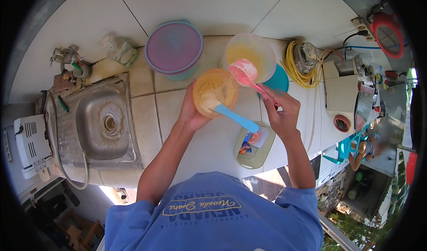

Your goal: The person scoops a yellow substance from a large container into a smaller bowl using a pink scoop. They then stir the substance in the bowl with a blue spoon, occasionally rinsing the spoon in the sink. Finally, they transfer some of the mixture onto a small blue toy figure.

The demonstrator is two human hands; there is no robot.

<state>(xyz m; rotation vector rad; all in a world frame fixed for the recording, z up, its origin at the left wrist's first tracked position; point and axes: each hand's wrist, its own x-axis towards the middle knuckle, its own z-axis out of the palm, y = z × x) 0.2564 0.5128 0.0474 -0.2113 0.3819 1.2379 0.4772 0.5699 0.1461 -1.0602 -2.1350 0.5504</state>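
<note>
My left hand [187, 107] is wrapped round the side of an orange plastic tub [230, 92], tilted to show pale powder [209, 100] inside. A light blue plastic utensil [236, 118] rests in that tub, its handle leaning over the rim toward me; its working end is buried in the powder. With my right hand [283, 113] I grip a pink scoop [243, 70] by its handle. Whitish powder clings to the scoop, which is held over the near rim of a translucent container [265, 50] with yellowish contents. Partly under that container lies a teal round lid [280, 79].
A large tub with a purple lid [174, 46] stands against the wall. To the left are a steel sink [100, 139], a faucet [66, 57] and a soap bottle [119, 50]. A green basket [251, 159] holds packets near me. A coiled yellow hose [294, 66] and a white appliance [342, 94] are rightward.
</note>
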